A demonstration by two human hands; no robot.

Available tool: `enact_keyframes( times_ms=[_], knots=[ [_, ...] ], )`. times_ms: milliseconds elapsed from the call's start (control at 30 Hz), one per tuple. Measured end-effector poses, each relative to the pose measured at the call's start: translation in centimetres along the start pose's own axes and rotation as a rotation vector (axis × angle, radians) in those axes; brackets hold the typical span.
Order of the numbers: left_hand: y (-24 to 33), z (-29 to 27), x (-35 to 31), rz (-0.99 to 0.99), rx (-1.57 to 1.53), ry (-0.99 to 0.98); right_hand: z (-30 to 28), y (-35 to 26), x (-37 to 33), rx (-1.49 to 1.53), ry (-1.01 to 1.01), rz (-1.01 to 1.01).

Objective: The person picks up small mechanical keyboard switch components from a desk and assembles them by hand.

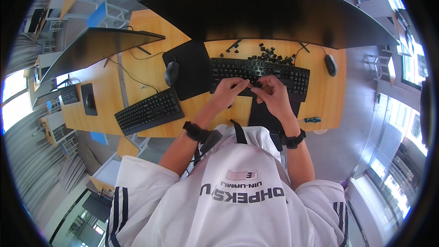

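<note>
Light wooden desks point(105, 80) span the room, bearing on the left a tilted black keyboard point(148, 111), then a mouse point(171, 73) on a dark mat point(193, 80). Next, the left hand point(228, 90) has thumb and forefinger together over the near edge of a second keyboard point(240, 67); just beside, the right hand point(272, 92) pinches likewise, anything between too small to tell. Loose keycaps point(273, 56) lie behind; rightward, a screwdriver point(313, 120) and another mouse point(331, 65).
</note>
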State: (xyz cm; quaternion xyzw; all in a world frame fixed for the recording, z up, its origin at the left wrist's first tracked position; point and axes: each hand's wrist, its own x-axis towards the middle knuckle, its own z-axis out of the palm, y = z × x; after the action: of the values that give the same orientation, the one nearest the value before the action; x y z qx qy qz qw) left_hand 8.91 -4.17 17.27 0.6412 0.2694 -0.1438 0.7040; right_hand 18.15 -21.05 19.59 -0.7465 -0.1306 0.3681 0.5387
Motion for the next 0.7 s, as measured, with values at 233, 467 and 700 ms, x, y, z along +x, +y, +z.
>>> enact_keyframes(
  times_ms=[233, 467, 700],
  knots=[
    [1.0, 1.0, -3.0, 0.133, -0.011, 0.027, 2.0, -0.9, -2.6, -0.176, 0.124, -0.199],
    [2.0, 1.0, -3.2, 0.087, -0.007, 0.119, 2.0, 0.1, -2.5, 0.472, -0.072, 0.077],
    [1.7, 1.5, -1.8, 0.088, 0.058, 0.174, 2.2, 1.5, -0.5, 0.438, -0.093, 0.143]
  ],
)
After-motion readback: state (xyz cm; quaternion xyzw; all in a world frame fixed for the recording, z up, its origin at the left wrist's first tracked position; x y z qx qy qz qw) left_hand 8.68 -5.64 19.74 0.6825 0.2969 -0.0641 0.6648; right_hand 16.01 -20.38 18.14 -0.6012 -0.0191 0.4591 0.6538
